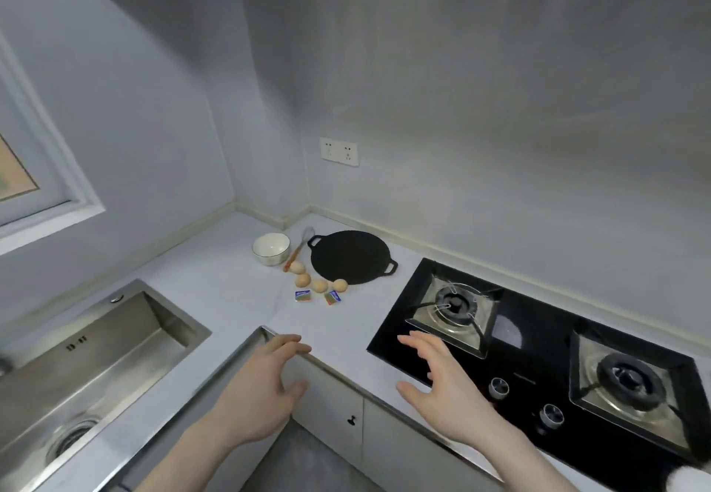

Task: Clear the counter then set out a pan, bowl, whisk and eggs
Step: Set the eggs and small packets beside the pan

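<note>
While held out over the counter's (238, 291) near edge, both bare forearms reaching up from below, palms turned inward toward each other. Left to right:

Sink (96, 353) sunk in the counter at far left, steel, drain at its near end.

Left hand (257, 387) raised above the counter corner, fingers loosely spread and slightly curved, thumb apart to the right; holding nothing, fingertips just over the counter edge, contact not clear.

Further back, near the wall corner, the task's things grouped together: white bowl (271, 248) upright at left; whisk (299, 249) lying just right of it, wire head toward the wall, handle pointing at the eggs; four eggs (319, 285) in a curved row just in front of bowl and pan; two small wrapped packets (302, 295) just in front of the eggs; flat black pan (351, 257) with two small loop handles, just right of the whisk, resting on the counter beside the hob.

Right hand (438, 380) hovering above the hob's near left corner, fingers straight and fanned, thumb stretched out to the left; gripping nothing, apart from the left hand.

Black hob (538, 341) at right with two burners and two knobs along its front edge.

Double socket (339, 151) on the wall above the pan.
</note>
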{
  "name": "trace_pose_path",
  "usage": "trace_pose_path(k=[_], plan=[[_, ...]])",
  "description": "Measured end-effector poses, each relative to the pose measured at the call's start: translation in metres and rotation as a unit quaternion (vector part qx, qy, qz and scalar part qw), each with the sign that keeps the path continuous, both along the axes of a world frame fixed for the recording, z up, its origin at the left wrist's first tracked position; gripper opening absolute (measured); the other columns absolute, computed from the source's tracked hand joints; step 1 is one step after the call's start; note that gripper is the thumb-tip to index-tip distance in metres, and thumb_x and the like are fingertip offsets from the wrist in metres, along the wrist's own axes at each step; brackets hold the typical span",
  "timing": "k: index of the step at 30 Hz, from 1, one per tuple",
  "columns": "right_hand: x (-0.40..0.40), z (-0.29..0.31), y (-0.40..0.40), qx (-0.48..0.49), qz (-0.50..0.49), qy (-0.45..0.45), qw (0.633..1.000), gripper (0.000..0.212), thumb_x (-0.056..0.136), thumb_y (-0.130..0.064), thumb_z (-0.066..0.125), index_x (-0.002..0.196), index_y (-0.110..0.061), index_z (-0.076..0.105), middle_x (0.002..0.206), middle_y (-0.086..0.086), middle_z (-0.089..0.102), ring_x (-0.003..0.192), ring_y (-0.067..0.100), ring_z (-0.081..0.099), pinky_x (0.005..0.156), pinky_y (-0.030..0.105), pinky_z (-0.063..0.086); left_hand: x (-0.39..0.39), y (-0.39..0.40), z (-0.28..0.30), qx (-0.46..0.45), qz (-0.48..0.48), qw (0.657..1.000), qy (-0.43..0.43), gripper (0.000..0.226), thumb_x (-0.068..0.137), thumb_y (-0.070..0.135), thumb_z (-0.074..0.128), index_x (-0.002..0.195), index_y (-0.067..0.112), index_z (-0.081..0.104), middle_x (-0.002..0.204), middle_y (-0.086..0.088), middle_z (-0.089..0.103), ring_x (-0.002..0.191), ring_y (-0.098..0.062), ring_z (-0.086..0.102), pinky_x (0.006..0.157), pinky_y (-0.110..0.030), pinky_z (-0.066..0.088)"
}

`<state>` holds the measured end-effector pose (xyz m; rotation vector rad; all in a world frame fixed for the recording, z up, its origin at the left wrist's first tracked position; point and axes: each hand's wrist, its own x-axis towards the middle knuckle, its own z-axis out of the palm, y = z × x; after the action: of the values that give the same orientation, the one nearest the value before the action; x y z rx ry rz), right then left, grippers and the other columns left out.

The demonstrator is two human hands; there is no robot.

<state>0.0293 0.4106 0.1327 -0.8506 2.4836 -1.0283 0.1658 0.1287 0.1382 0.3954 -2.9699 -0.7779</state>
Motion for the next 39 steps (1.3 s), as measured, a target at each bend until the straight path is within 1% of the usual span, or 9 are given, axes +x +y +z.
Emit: trace_pose_path(k=[4, 7, 12, 18, 22, 26, 31, 35, 39], plan=[[-0.061, -0.012, -0.063, 0.019, 0.037, -0.022, 0.999, 0.062, 0.092, -0.035, 0.065, 0.149, -0.036, 0.04, 0.148, -0.025, 0.03, 0.135, -0.001, 0.039, 0.115, 0.03, 0.039, -0.031, -0.037, -0.001, -0.003, 0.045, 0.999, -0.006, 0.044, 0.091, 0.036, 0.063, 0.134, 0.038, 0.054, 0.145, 0.023, 0.041, 0.135, -0.003, 0.041, 0.107, -0.014, 0.029], [-0.093, -0.027, -0.11, 0.039, 0.041, -0.046, 0.997, 0.06, 0.091, -0.032, 0.066, 0.147, -0.032, 0.044, 0.141, -0.022, 0.037, 0.127, 0.0, 0.045, 0.106, 0.02, 0.041, -0.052, -0.074, -0.015, 0.011, 0.071, 0.997, -0.03, 0.045, 0.091, 0.037, 0.061, 0.135, 0.037, 0.053, 0.146, 0.021, 0.041, 0.131, -0.006, 0.046, 0.108, -0.02, 0.036], [-0.142, -0.051, -0.168, 0.078, 0.038, -0.069, 0.994, 0.059, 0.091, -0.027, 0.065, 0.146, -0.029, 0.045, 0.143, -0.013, 0.038, 0.119, 0.003, 0.044, 0.099, 0.016, 0.037, -0.105, -0.125, -0.042, 0.042, 0.079, 0.994, -0.058, 0.044, 0.09, 0.038, 0.061, 0.133, 0.037, 0.054, 0.142, 0.021, 0.044, 0.103, -0.004, 0.057, 0.095, -0.022, 0.045], [-0.191, -0.089, -0.235, 0.117, -0.025, -0.09, 0.989, 0.058, 0.091, -0.026, 0.064, 0.146, -0.027, 0.044, 0.147, -0.008, 0.038, 0.123, 0.009, 0.049, 0.102, 0.021, 0.041, -0.191, -0.186, -0.073, 0.054, 0.047, 0.992, -0.105, 0.046, 0.087, 0.033, 0.058, 0.133, 0.033, 0.054, 0.137, 0.015, 0.046, 0.111, -0.01, 0.059, 0.089, -0.024, 0.046], [-0.219, -0.114, -0.287, 0.139, -0.069, -0.112, 0.981, 0.056, 0.092, -0.022, 0.063, 0.145, -0.03, 0.045, 0.147, -0.004, 0.039, 0.127, 0.015, 0.052, 0.102, 0.022, 0.043, -0.251, -0.239, -0.102, 0.048, 0.015, 0.988, -0.149, 0.049, 0.087, 0.028, 0.058, 0.136, 0.028, 0.052, 0.136, 0.005, 0.049, 0.116, -0.02, 0.058, 0.099, -0.029, 0.045], [-0.237, -0.123, -0.314, 0.155, -0.096, -0.115, 0.976, 0.053, 0.089, -0.029, 0.065, 0.139, -0.031, 0.051, 0.141, -0.003, 0.043, 0.126, 0.019, 0.055, 0.106, 0.03, 0.045, -0.291, -0.254, -0.119, 0.024, -0.011, 0.984, -0.177, 0.058, 0.09, 0.033, 0.061, 0.145, 0.026, 0.044, 0.142, 0.005, 0.045, 0.126, -0.024, 0.054, 0.104, -0.035, 0.046], [-0.26, -0.143, -0.34, 0.211, -0.096, -0.09, 0.968, 0.047, 0.09, -0.029, 0.059, 0.135, -0.035, 0.054, 0.141, 0.001, 0.046, 0.123, 0.028, 0.056, 0.106, 0.038, 0.046, -0.334, -0.257, -0.145, -0.012, -0.047, 0.983, -0.177, 0.054, 0.093, 0.03, 0.062, 0.144, 0.024, 0.042, 0.145, 0.001, 0.047, 0.123, -0.026, 0.056, 0.097, -0.038, 0.049], [-0.281, -0.164, -0.358, 0.256, -0.072, -0.071, 0.961, 0.047, 0.092, -0.024, 0.055, 0.138, -0.027, 0.055, 0.144, 0.0, 0.041, 0.126, 0.031, 0.052, 0.106, 0.032, 0.044, -0.36, -0.254, -0.175, -0.039, -0.084, 0.979, -0.18, 0.056, 0.096, 0.028, 0.058, 0.148, 0.024, 0.039, 0.148, 0.001, 0.046, 0.127, -0.025, 0.054, 0.099, -0.037, 0.048], [-0.297, -0.189, -0.368, 0.27, -0.057, -0.077, 0.958, 0.034, 0.087, -0.028, 0.051, 0.118, -0.027, 0.065, 0.132, -0.001, 0.048, 0.118, 0.026, 0.056, 0.099, 0.031, 0.049, -0.38, -0.256, -0.201, -0.085, -0.133, 0.971, -0.179, 0.049, 0.095, 0.024, 0.061, 0.142, 0.021, 0.046, 0.141, 0.0, 0.05, 0.124, -0.022, 0.054, 0.101, -0.034, 0.046]])
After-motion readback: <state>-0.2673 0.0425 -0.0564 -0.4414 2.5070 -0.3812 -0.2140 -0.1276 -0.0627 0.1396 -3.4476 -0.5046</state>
